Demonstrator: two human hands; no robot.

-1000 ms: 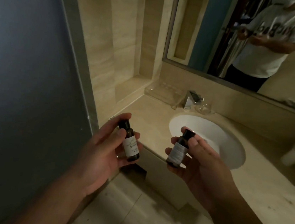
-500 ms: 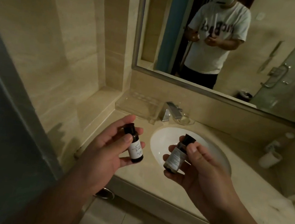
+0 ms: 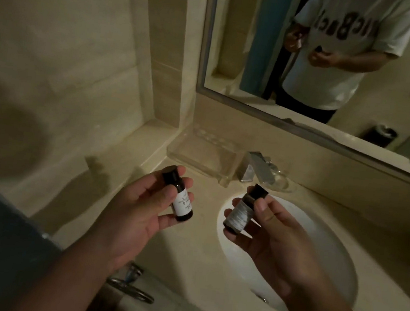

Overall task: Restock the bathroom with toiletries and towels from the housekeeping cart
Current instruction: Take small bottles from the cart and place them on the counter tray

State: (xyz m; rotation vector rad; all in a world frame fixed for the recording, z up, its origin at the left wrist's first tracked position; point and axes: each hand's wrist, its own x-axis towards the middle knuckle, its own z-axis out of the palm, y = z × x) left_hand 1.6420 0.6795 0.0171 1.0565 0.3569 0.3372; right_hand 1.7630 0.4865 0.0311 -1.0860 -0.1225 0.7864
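1. The left hand (image 3: 137, 214) is raised palm-up over the worktop (image 3: 195, 247), at 9 o'clock from the basin (image 3: 323, 237).
2. Its grip holds the left bottle (image 3: 180, 199), with the thumb across the front and the fingers behind. This small dark bottle has a black cap and a white label, and the cap leans towards 11 o'clock.
3. The right hand (image 3: 273, 238) is raised over the 10 o'clock edge of the basin, at 3 o'clock from the left hand. The two hands are near each other but not touching.
4. Its grip holds the right bottle (image 3: 240, 212), with the thumb pressed on the neck and the fingers curled under the base. This dark bottle has a black cap and a grey label, and the cap leans towards 1 o'clock.
5. Neither bottle touches the worktop; both are held in the air.
6. A clear tray (image 3: 199, 154) lies on the worktop against the wall, at 12 o'clock from the left bottle.
7. A metal tap (image 3: 257, 165) stands at 12 o'clock from the right bottle, with a small glass dish (image 3: 283, 183) just beside it at 3 o'clock.
8. The mirror (image 3: 234, 29) above shows a person in a white printed shirt (image 3: 339, 63), both hands raised.
9. A metal ring (image 3: 131, 287) hangs below the worktop's front edge, at 6 o'clock from the left hand.
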